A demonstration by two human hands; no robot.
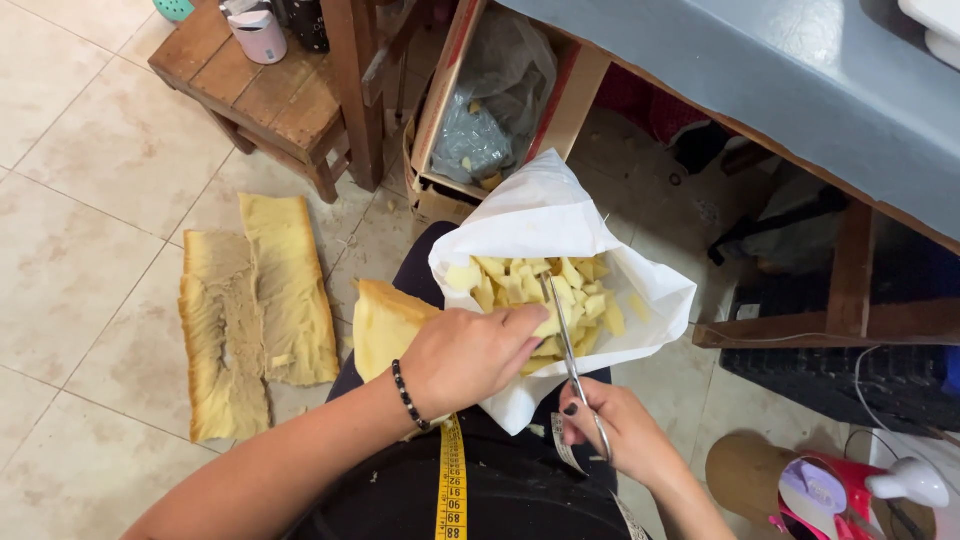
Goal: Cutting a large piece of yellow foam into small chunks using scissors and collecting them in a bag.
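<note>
Gripping a slab of yellow foam (pixel 385 325), the left hand (pixel 470 355) is feeding its end toward the blades, fingers closed around it. The right hand (pixel 615 430) is working grey scissors (pixel 568 350), fingers closed through the handles, blades pointing away over a white bag (pixel 545 215) just beyond both hands. Cut foam pieces (pixel 545 290) are piling inside the bag. To cut well, it seems best to be keeping the left fingertips clear of the blades and the foam end over the bag's mouth so bits are falling in. A yellow tape measure (pixel 452 480) is hanging below the left wrist. Left of the hands, two foam strips (pixel 255 310) are lying on the tiled floor (pixel 90 170). Beyond the bag, an open cardboard box (pixel 450 190) is holding clear plastic.
</note>
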